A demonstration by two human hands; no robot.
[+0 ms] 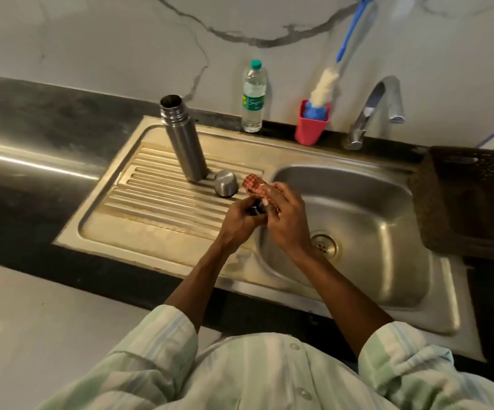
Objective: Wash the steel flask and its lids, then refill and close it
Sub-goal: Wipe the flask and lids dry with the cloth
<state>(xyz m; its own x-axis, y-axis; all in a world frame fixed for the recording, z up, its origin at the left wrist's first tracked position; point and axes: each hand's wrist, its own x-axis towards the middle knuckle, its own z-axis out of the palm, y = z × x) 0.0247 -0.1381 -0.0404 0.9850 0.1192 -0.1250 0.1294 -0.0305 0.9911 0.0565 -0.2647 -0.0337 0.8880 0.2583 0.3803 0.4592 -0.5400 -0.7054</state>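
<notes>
The open steel flask (pixel 184 140) stands upright on the ribbed drainboard (pixel 157 196). Its steel outer cap (pixel 225 183) sits upside down just right of the flask's base. My left hand (pixel 241 221) grips a small dark inner lid (pixel 255 209), mostly hidden between my fingers. My right hand (pixel 285 220) holds a red checked cloth (pixel 254 184) against that lid. Both hands hover over the edge between drainboard and sink basin (pixel 367 208).
A clear water bottle (pixel 253 97) with a green cap stands behind the drainboard. A red cup (pixel 311 125) holds a blue-handled bottle brush (pixel 324 85). The tap (pixel 373 110) arches at the back right. A dark basket (pixel 470 202) sits right of the basin.
</notes>
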